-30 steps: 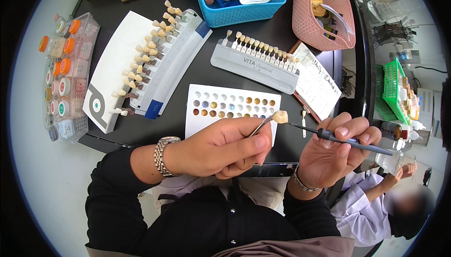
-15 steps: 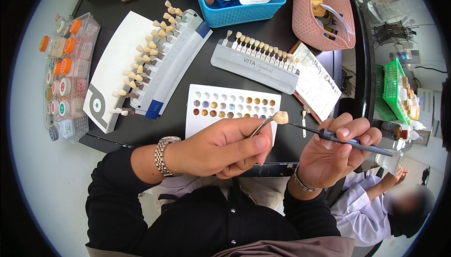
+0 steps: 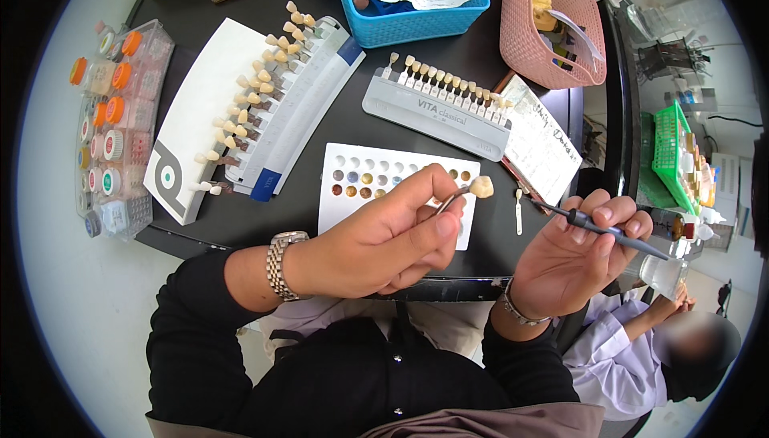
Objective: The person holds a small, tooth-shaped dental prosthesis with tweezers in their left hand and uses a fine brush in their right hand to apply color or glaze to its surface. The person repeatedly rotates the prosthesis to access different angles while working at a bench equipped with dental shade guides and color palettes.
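My left hand [image 3: 372,242] is closed around a thin metal holding tool [image 3: 451,201], most of it hidden by the fingers. At its end sits a cream tooth crown [image 3: 481,187], held above the white paint palette [image 3: 332,217] with rows of coloured wells. In my right hand [image 3: 561,262] a dark, slim brush [image 3: 606,230] is pinched between thumb and fingers. Its fine tip points left toward the crown, with a gap between them. Beyond the tip, a single shade tab [image 3: 519,213] lies on the black table.
A long shade guide [image 3: 292,129] and a smaller grey one [image 3: 436,113] stand behind the palette. Farther back are a blue basket [image 3: 416,28] and a pink basket [image 3: 553,65]. Lidded jars [image 3: 112,145] line the left edge. Another person [image 3: 621,358] sits at the right.
The brush tip has drawn back to the right, away from the crown. My left hand has turned and its forefinger has risen; the crown has tilted and shifted slightly up.
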Demonstrator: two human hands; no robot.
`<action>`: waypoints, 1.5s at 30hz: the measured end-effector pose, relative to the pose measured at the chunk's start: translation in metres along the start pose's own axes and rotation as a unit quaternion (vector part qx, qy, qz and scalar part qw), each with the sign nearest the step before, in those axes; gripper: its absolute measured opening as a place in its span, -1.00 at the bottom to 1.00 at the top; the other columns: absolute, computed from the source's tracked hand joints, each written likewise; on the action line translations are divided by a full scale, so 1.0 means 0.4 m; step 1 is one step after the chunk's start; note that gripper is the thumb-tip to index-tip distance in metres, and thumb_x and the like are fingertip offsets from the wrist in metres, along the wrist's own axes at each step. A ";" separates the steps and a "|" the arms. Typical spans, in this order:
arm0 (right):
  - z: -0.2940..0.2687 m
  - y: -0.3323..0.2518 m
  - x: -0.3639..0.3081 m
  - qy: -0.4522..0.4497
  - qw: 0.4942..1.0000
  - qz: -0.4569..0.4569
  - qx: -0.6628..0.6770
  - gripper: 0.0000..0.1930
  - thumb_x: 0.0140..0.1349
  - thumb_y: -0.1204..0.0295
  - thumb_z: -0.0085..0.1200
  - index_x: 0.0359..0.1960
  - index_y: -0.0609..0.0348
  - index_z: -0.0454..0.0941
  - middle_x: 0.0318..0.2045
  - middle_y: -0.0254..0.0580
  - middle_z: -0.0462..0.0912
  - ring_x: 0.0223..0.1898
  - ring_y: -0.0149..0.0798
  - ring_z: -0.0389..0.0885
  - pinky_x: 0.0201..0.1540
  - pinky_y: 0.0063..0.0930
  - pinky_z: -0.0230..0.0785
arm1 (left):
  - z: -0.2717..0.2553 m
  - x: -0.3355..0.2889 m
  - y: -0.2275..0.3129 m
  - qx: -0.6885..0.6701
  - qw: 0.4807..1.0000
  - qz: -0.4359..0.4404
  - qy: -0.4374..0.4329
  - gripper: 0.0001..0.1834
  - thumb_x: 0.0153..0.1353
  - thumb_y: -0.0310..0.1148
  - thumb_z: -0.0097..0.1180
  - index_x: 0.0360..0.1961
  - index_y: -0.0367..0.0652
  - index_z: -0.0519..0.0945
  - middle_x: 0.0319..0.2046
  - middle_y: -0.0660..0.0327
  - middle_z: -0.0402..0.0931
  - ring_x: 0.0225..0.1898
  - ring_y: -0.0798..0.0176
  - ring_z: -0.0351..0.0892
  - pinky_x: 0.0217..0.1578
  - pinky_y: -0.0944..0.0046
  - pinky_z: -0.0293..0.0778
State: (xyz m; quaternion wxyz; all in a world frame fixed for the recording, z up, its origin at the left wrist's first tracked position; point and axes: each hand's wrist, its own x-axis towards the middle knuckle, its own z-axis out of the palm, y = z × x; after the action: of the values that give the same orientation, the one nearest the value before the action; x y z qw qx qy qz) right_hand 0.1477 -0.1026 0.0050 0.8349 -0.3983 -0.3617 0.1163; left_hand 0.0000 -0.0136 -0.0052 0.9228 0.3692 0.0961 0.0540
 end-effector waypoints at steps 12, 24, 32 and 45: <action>0.005 -0.004 -0.001 -0.010 1.000 0.010 0.013 -0.73 0.06 0.50 -0.05 -0.33 0.10 0.06 -0.46 -0.12 0.34 -0.59 -0.43 0.36 -0.60 -0.55 0.37 | -0.009 -0.001 -0.018 0.123 0.989 0.081 0.014 -0.76 0.26 -0.26 -0.44 -0.40 -0.20 0.18 -0.54 0.31 0.12 -0.62 0.52 0.05 -0.66 0.60 0.04; 0.009 -0.005 -0.015 -0.056 0.997 -0.038 -0.045 -0.67 0.03 0.47 0.03 -0.35 0.09 0.05 -0.51 -0.16 0.34 -0.66 -0.39 0.37 -0.73 -0.62 0.35 | 0.001 -0.004 -0.004 0.060 0.997 0.018 0.035 -0.68 0.26 -0.17 -0.45 -0.54 -0.14 0.15 -0.64 0.36 0.06 -0.66 0.56 -0.03 -0.68 0.59 0.00; 0.007 0.000 -0.015 -0.120 0.991 -0.058 -0.030 -0.77 0.06 0.57 -0.11 -0.36 0.13 0.06 -0.47 -0.15 0.29 -0.58 -0.43 0.26 -0.64 -0.71 0.26 | 0.004 -0.006 0.007 0.043 0.999 0.015 0.025 -0.67 0.26 -0.19 -0.47 -0.55 -0.15 0.15 -0.64 0.34 0.07 -0.68 0.54 -0.03 -0.68 0.57 -0.03; 0.008 -0.007 -0.019 -0.120 0.992 -0.044 -0.007 -0.75 0.04 0.58 -0.08 -0.36 0.10 0.07 -0.48 -0.20 0.26 -0.56 -0.45 0.20 -0.65 -0.73 0.20 | 0.005 -0.007 0.002 0.042 0.999 0.016 0.018 -0.67 0.26 -0.16 -0.46 -0.54 -0.14 0.16 -0.64 0.34 0.07 -0.68 0.55 -0.04 -0.68 0.57 -0.04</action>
State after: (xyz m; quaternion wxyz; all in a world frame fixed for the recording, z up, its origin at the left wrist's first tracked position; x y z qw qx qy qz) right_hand 0.1398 -0.1065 0.0045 0.7867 -0.3711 -0.4774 0.1244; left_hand -0.0023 -0.0148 -0.0027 0.9037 0.4080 0.1086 0.0708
